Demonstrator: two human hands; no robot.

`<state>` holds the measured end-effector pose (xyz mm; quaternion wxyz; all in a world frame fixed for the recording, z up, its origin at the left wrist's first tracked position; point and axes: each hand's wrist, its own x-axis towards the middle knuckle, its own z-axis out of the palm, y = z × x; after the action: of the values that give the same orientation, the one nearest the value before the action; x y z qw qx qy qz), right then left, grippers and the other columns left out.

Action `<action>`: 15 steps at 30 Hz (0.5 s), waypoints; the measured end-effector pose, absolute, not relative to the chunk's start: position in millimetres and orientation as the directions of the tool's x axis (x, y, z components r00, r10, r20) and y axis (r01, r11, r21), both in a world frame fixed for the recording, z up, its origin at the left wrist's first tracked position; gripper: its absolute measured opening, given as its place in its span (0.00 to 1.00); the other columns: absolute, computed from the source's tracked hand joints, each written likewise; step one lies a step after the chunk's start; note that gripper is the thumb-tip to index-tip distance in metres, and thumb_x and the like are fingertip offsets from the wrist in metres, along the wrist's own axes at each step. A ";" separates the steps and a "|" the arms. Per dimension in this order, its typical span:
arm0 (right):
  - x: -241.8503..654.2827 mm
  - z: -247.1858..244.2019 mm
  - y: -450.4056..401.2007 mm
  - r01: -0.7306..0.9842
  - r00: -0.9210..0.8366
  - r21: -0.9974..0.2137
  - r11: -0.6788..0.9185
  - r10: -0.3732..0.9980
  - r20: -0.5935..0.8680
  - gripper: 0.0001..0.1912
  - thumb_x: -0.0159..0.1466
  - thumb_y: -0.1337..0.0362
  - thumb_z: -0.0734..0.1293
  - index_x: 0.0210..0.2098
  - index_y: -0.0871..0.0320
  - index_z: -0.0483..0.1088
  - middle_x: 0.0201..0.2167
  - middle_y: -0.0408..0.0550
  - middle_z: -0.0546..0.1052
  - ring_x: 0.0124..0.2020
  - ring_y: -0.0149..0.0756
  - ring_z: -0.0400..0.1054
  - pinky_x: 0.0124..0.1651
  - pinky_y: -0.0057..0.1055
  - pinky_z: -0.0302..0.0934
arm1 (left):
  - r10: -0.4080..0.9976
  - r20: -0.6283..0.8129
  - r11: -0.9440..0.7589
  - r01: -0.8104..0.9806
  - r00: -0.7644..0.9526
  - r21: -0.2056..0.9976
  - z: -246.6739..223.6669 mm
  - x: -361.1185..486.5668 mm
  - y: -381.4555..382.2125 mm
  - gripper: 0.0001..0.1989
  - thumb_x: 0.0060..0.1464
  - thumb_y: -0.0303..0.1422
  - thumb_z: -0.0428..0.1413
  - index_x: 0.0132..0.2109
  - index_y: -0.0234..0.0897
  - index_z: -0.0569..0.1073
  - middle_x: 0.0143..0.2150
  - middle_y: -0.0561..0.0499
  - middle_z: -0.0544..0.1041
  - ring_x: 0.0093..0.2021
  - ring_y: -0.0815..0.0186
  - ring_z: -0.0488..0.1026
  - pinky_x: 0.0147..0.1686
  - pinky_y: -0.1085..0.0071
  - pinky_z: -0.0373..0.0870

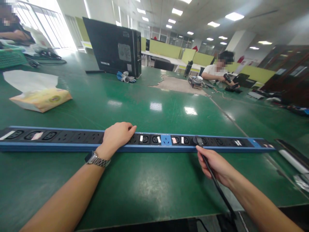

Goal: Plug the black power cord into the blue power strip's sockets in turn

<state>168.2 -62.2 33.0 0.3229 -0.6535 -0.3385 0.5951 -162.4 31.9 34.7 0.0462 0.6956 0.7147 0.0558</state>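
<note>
A long blue and black power strip point(166, 149) lies across the green table, with a row of sockets and small labels along its upper face. My left hand point(118, 135) rests over it left of the middle, fingers curled over its far edge and partly hidden. A black plug point(198, 140) sits at a socket right of the middle; whether it is fully seated I cannot tell. My right hand point(214, 164) is closed on the power cord point(217, 185) just below that plug. From there the cord runs down past the table's front edge.
A tissue pack point(42, 98) lies at the left, and behind the strip stands a black computer case point(116, 48) with gloves point(126, 77) beside it. A green basket point(13, 58) is far left. Two other people sit across the table, one holding a black device point(230, 80).
</note>
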 end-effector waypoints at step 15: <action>206.5 46.6 -50.4 0.538 0.090 -0.749 -0.386 0.910 -0.405 0.25 0.57 0.40 0.66 0.26 0.58 0.66 0.14 0.38 0.63 0.14 0.28 0.58 0.18 0.26 0.51 | 1.000 0.028 0.002 0.991 -0.006 0.137 31.3 -163.6 31.3 0.25 0.59 0.48 0.39 0.36 0.42 0.78 0.38 0.44 0.81 0.40 0.53 0.77 0.34 0.65 0.69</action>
<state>206.5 -50.4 46.6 0.2117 -0.7072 -0.5119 0.4393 -163.6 31.3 31.3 0.0387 0.7040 0.7067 0.0587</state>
